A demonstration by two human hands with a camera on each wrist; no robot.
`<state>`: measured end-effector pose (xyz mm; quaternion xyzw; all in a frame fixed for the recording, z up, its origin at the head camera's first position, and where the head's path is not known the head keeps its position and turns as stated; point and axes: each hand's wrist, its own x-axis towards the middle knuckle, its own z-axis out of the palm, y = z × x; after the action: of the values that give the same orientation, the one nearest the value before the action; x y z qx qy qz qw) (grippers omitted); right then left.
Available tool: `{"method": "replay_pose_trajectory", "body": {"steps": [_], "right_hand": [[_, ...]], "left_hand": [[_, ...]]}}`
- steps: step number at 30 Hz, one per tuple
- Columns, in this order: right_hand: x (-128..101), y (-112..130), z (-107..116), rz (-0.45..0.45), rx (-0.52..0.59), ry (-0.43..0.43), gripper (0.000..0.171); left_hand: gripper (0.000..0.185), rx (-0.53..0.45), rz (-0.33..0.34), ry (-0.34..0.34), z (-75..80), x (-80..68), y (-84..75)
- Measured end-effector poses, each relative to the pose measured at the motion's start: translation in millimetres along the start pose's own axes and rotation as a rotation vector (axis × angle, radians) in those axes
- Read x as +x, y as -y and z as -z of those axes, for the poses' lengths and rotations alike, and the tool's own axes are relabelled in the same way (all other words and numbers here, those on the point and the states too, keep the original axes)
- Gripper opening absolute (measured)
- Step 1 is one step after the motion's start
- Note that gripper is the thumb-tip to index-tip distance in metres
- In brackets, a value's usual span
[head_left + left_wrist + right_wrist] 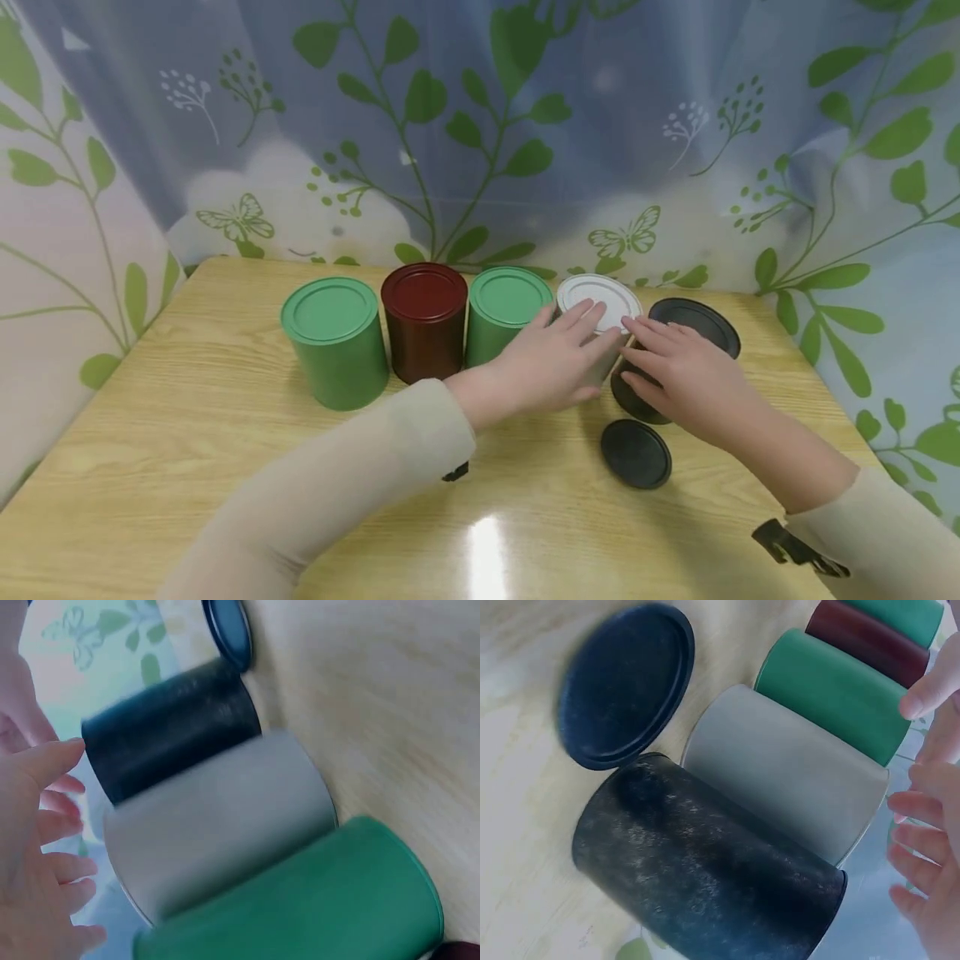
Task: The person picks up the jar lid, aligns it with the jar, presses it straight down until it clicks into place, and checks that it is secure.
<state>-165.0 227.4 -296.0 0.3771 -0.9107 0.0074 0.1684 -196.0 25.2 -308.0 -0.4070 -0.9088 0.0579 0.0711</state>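
Note:
My left hand (pixel 547 362) is spread over the white can (pixel 594 292), its fingertips at the lid. To its right, my right hand (pixel 693 379) reaches over the black can (pixel 693 318) with fingers extended toward the left hand. In the right wrist view the right hand (pixel 934 859) shows beside the tops of the white can (pixel 780 772) and black can (pixel 705 862), gripping nothing. The left wrist view likewise has the left hand (pixel 34 877) near the can tops, fingers loosely bent and holding nothing. Both cans stand upright, side by side.
A green can (pixel 337 367), a dark red can (pixel 426 333) and another green can (pixel 510 296) continue the row leftward. A black round lid (pixel 636 454) lies on the wooden table (pixel 225 500) before the black can. Leaf-patterned curtain (pixel 450 125) hangs behind.

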Motion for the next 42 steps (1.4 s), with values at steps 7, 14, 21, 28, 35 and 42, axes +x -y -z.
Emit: {"method": "replay_pose_trajectory", "body": {"steps": [7,14,21,28,35,42], "right_hand": [[-29.9,4.7,-7.0,-0.009,0.026,-0.072,0.022],[-54.3,9.0,-25.5,-0.113,0.048,0.11,0.045],[-74.3,9.6,-45.1,-0.156,0.063,0.346,0.06],[-86.8,8.5,-59.0,-0.211,0.147,0.442,0.069],[-90.7,8.0,-70.3,-0.228,0.205,0.458,0.065],[-92.0,9.1,-74.1,-0.212,0.202,0.439,0.059]], "left_hand": [[0.075,0.038,-0.128,0.03,-6.3,-7.8,-22.9],[0.073,0.061,-0.183,0.103,-20.8,-5.5,-42.2],[0.075,0.037,-0.138,0.246,-40.7,2.8,-61.2],[0.077,-0.027,-0.038,0.389,-56.3,16.1,-74.0],[0.072,-0.032,-0.046,0.424,-62.1,29.6,-75.0],[0.073,-0.041,-0.078,0.483,-68.6,32.4,-74.9]]}}
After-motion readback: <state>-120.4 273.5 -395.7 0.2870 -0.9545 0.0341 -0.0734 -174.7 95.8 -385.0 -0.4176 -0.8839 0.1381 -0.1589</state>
